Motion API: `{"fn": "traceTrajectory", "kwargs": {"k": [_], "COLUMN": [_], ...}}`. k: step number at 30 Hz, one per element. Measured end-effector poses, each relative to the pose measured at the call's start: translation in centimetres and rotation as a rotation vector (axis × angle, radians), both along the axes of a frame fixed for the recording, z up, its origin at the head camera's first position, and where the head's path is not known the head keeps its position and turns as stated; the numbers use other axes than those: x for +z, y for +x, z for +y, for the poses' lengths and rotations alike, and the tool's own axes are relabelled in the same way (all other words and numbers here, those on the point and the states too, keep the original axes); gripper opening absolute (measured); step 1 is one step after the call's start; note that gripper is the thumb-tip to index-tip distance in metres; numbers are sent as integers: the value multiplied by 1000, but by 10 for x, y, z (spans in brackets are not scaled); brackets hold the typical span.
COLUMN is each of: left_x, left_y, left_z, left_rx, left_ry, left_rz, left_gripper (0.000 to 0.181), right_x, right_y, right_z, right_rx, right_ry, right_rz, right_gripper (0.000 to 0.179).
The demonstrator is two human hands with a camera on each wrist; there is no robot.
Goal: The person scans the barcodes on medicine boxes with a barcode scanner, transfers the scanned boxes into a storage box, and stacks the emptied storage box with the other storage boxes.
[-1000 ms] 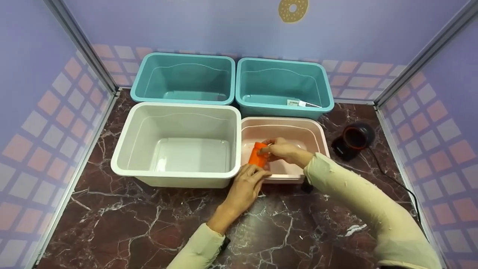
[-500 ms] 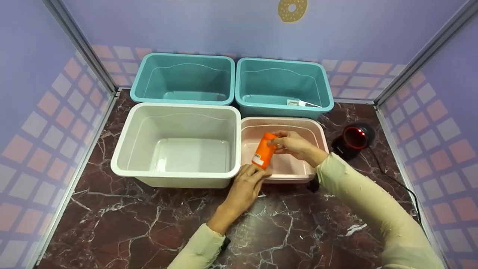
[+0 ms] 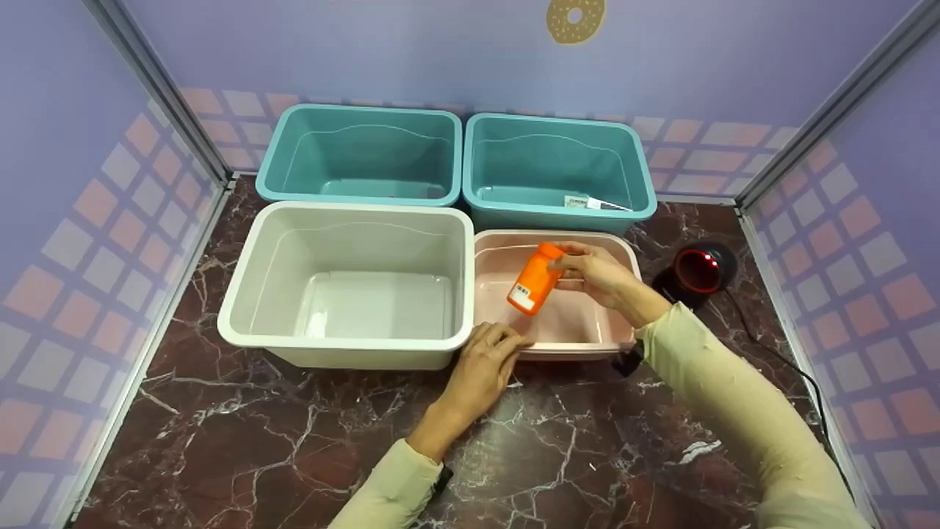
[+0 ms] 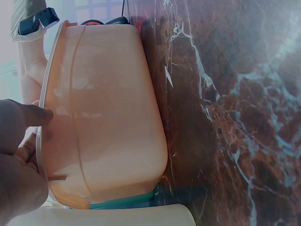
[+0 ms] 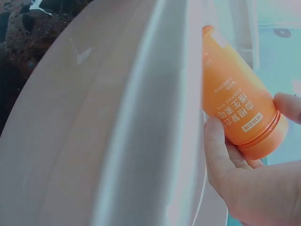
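Note:
My right hand (image 3: 598,275) holds an orange plastic bottle (image 3: 536,283) near its orange cap. The bottle tilts over the pink bin (image 3: 580,347), and a white barcode label shows near its base. Lettering on the bottle's side (image 5: 237,99) faces the right wrist camera. At the front rim of the pink bin is my left hand (image 3: 481,367). In the left wrist view its thumb (image 4: 40,114) lies against the outside of the rim and its fingers go over to the inner side, gripping it. Part of the bottle is hidden behind the rim in the right wrist view.
A white bin (image 3: 352,342) stands left of the pink one. Two teal bins (image 3: 367,198) line the back, the right-hand one with a white label (image 3: 576,201) inside. A black scanner (image 3: 705,272) with red lights and a cable stands at the right. Walls enclose the marbled table (image 3: 294,455).
My right hand has lifted the bottle up and to the right, away from my left hand, and the barcode label has come into sight. Red lights have come on in the scanner.

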State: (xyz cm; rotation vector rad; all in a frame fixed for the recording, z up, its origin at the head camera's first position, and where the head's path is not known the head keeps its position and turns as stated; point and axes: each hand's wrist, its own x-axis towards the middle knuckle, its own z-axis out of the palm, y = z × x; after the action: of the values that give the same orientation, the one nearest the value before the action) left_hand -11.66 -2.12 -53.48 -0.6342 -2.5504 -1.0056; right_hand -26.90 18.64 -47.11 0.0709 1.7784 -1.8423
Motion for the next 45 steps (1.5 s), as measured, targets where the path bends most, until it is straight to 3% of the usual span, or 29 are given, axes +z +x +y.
{"fn": "traceTrajectory", "kwargs": {"k": [8, 19, 35, 45], "left_x": [-2, -1, -2, 0], "left_y": [-1, 0, 0, 0], "left_z": [0, 0, 1, 1], "left_rx": [-8, -6, -4, -2], "left_ry": [6, -7, 4, 6], "left_rz": [18, 20, 34, 0], "left_gripper": [25, 25, 21, 22], "right_x": [8, 15, 21, 22], "right_y": [1, 2, 9, 17], "right_z": [15, 39, 88, 125], "right_rx": [-30, -56, -262, -389], "right_ry": [-111, -142, -217, -350], "right_rz": [12, 43, 63, 56], "right_gripper": [61, 59, 17, 11]}}
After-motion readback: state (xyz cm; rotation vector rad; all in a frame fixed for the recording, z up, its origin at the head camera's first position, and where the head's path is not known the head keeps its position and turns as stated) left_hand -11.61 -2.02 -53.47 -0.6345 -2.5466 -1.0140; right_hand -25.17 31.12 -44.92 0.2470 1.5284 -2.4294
